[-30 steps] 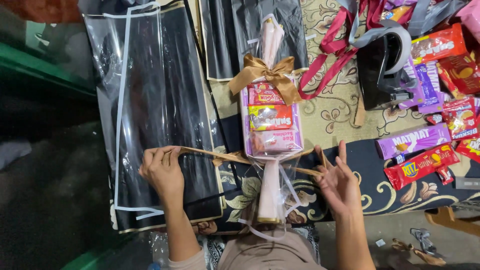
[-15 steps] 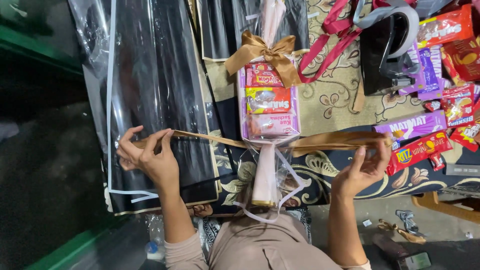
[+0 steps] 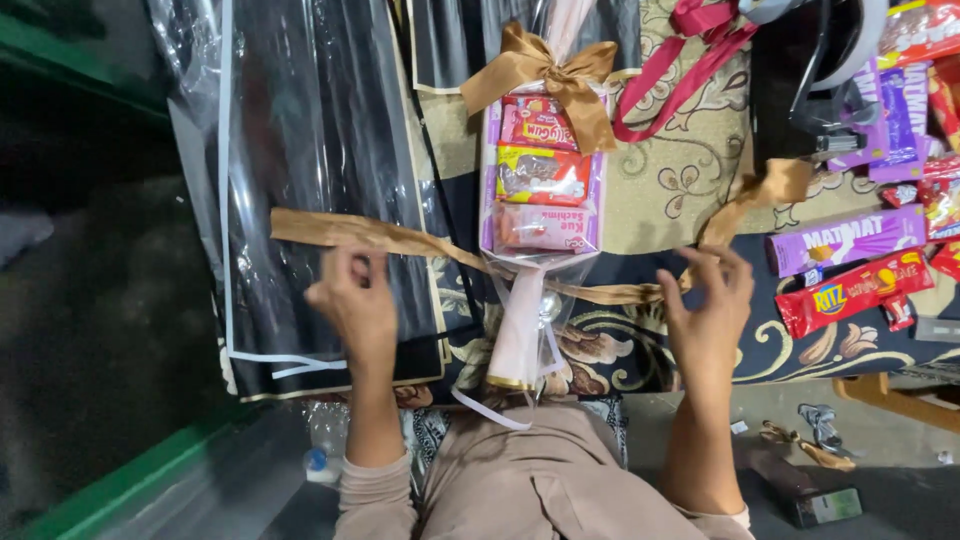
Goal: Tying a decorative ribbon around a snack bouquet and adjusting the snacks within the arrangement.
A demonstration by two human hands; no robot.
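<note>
A patterned rug (image 3: 690, 170) in cream, black and gold covers the floor under everything, and on its left side lies a stack of black wrapping sheets with pale edges (image 3: 320, 190), glossy under clear film. Down the middle of the rug rests a snack bouquet (image 3: 545, 200): a clear sleeve holding small pink, red and yellow snack packets stacked one above another, tapering to a pale pink handle near the person's lap, with a gold bow (image 3: 545, 72) tied at its top. A long gold ribbon (image 3: 400, 238) crosses the bouquet's narrow neck, running left over the black sheets and right toward the snacks. At the upper right lie a red ribbon (image 3: 690, 60) and a dark bag (image 3: 810, 80); beside them sit loose snack packets, among them a long purple packet (image 3: 850, 238) and a red packet (image 3: 855, 290) just below it. The left hand (image 3: 355, 300) pinches the ribbon's left stretch between thumb and curled fingers over the black sheets. The right hand (image 3: 710, 310) has its fingers spread and bent, its fingertips touching the ribbon's right stretch where it turns upward.
</note>
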